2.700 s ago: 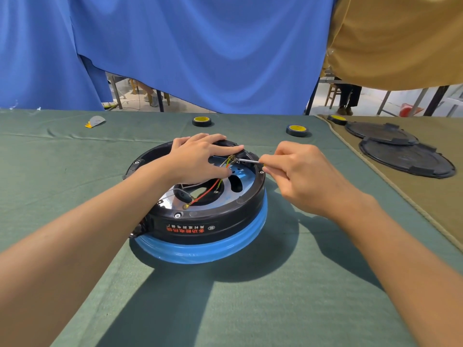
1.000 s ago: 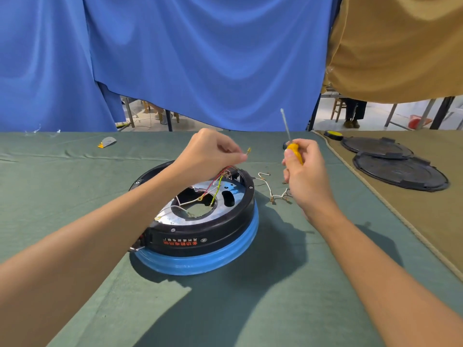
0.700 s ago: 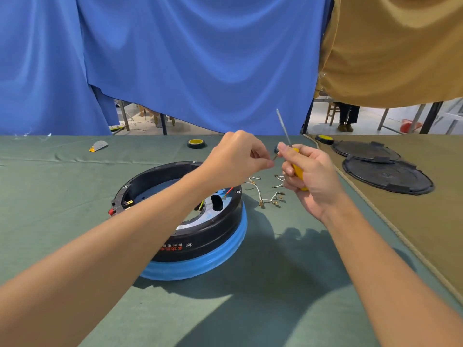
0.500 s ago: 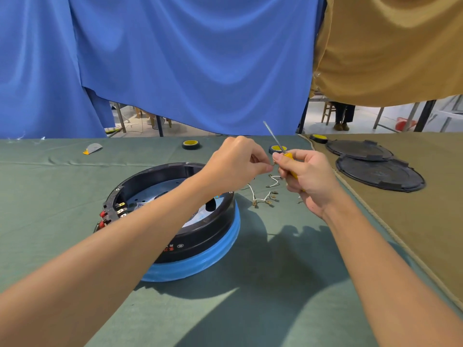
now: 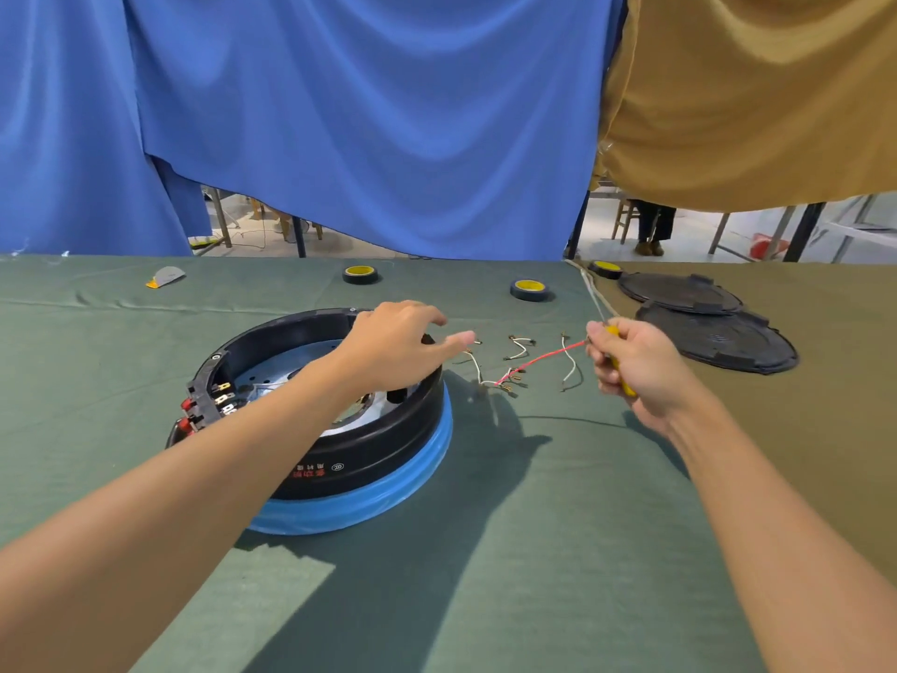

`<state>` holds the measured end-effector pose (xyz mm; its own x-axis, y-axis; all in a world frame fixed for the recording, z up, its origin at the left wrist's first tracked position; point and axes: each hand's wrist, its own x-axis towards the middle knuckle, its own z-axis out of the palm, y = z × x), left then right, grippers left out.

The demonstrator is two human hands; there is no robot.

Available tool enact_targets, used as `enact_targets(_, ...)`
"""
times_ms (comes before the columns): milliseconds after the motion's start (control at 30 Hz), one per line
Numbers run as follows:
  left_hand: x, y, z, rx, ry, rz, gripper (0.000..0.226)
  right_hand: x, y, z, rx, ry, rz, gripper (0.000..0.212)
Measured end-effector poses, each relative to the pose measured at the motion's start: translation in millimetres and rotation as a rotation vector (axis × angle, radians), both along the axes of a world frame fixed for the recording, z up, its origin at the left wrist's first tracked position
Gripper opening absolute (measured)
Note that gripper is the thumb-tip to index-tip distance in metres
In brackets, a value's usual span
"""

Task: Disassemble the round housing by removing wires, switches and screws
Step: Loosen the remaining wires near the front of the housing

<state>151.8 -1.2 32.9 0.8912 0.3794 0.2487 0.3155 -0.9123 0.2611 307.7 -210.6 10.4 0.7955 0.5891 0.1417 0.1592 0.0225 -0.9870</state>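
The round housing (image 5: 378,451), a black ring with a blue band at its base, sits on the green cloth left of centre. Red switches and metal terminals (image 5: 204,403) show on its left rim. My left hand (image 5: 395,349) hovers over the far right rim with relaxed fingers and holds nothing. To the right, my right hand (image 5: 638,369) grips a yellow-handled screwdriver (image 5: 626,388) and pinches one end of a red wire (image 5: 546,356). The wire's other end droops onto several loose white wires (image 5: 519,347) lying on the cloth between my hands.
Three yellow-cored tape rolls (image 5: 360,274) (image 5: 529,289) (image 5: 605,268) lie along the far side. Two black round lids (image 5: 718,340) rest on the brown cloth at right. A small grey and orange item (image 5: 165,276) lies far left. Blue and tan curtains hang behind.
My hands, which met at the wire half a second ago, have parted. The left hand let go and drew back over the housing rim; the right hand moved right with the red wire.
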Motion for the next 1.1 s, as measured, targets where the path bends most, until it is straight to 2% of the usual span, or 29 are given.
enact_targets(67, 0.3, 3.9, -4.7, 0.041, 0.083, 0.011, 0.071, -0.4, 2.4, -9.8, -0.094, -0.017, 0.025, 0.031)
enact_targets(133, 2.1, 5.9, -7.6, 0.094, 0.086, 0.012, 0.067, -0.6, 4.4, -17.1, -0.173, -0.041, 0.042, 0.029)
enact_targets(333, 5.3, 10.3, -10.5, 0.140, 0.093, 0.005, 0.061, 2.6, 7.6, -28.7, -0.733, -0.508, -0.112, 0.021)
enact_targets(500, 5.5, 10.2, -7.9, 0.129, 0.146, 0.005, 0.069, 1.2, 8.7, -34.2, -1.000, -0.614, -0.107, 0.021)
enact_targets(633, -3.1, 15.9, -1.0, 0.059, 0.218, -0.013, 0.079, -0.1, 4.3, -31.0, -0.957, -0.607, -0.144, 0.016)
enact_targets(767, -22.2, 41.4, 2.3, 0.046, 0.251, 0.031, 0.071, -6.9, 2.0, -19.9, -0.794, -0.582, -0.198, 0.026)
enact_targets(867, -36.5, 59.0, 0.7, 0.051, 0.324, 0.062, 0.068, -21.1, 7.9, -7.3, -0.609, -0.519, -0.104, 0.021)
enact_targets(1000, -45.8, 69.5, -0.8, 0.144, 0.348, 0.072, 0.062, -45.1, 21.8, 9.3, -0.493, -0.502, 0.077, 0.013)
enact_targets(1100, -48.4, 74.0, 2.4, 0.160, 0.335, 0.069, 0.048, -61.9, 33.8, 21.2, -0.401, -0.566, 0.075, 0.010)
